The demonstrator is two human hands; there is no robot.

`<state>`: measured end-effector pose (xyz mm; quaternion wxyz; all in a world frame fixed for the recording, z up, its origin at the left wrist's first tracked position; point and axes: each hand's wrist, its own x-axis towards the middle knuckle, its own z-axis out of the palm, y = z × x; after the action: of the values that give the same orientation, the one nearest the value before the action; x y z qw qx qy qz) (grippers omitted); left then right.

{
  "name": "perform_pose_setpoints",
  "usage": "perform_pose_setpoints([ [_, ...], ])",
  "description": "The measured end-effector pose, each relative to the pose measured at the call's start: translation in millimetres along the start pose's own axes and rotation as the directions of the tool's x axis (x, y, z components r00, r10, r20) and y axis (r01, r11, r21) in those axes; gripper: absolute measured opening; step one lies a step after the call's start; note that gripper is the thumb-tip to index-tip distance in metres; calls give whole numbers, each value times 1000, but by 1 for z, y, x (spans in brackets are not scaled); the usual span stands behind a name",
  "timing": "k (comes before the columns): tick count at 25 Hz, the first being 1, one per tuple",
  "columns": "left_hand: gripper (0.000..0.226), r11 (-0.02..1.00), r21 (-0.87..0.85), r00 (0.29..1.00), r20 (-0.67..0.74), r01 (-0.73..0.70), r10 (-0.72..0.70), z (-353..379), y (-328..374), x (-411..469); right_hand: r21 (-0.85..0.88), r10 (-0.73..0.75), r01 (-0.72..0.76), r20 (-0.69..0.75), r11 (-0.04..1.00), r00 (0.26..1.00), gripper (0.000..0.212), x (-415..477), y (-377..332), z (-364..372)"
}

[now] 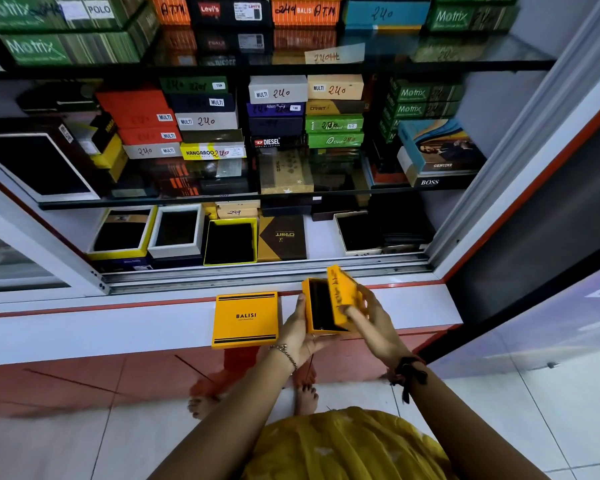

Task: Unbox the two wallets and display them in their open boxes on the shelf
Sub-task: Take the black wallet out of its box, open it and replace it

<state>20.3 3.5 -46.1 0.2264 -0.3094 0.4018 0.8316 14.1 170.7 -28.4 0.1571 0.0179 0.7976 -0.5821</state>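
A person's left hand cradles an orange box base, fingers wrapped around its side, a dark wallet inside. The right hand pinches the lifted orange lid just above it. Left of the fingers, a closed Balisi box lies on the white surface below the shelf.

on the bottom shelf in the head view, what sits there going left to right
yellow-rimmed open box → white open box → bright yellow open box → closed Orbit box → white open box at right
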Motion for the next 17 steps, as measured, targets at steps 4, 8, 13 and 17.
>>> perform_pose_setpoints([
  [4,34,999,-42,998,-57,-19,16,-6,5,0,553,228,-89,-187,828,956,28,-1,11,-22],
  [8,30,993,15,985,-121,-120,121,0,5,3,488,264,-91,-298,868,917,31,-2,26,-27],
  [13,18,758,585,817,-263,-289,514,9,15,11,270,288,-183,-428,945,856,29,-3,41,-19],
  [17,24,518,817,799,-124,-255,589,9,10,12,118,244,-214,-419,970,875,33,-4,48,-10],
])
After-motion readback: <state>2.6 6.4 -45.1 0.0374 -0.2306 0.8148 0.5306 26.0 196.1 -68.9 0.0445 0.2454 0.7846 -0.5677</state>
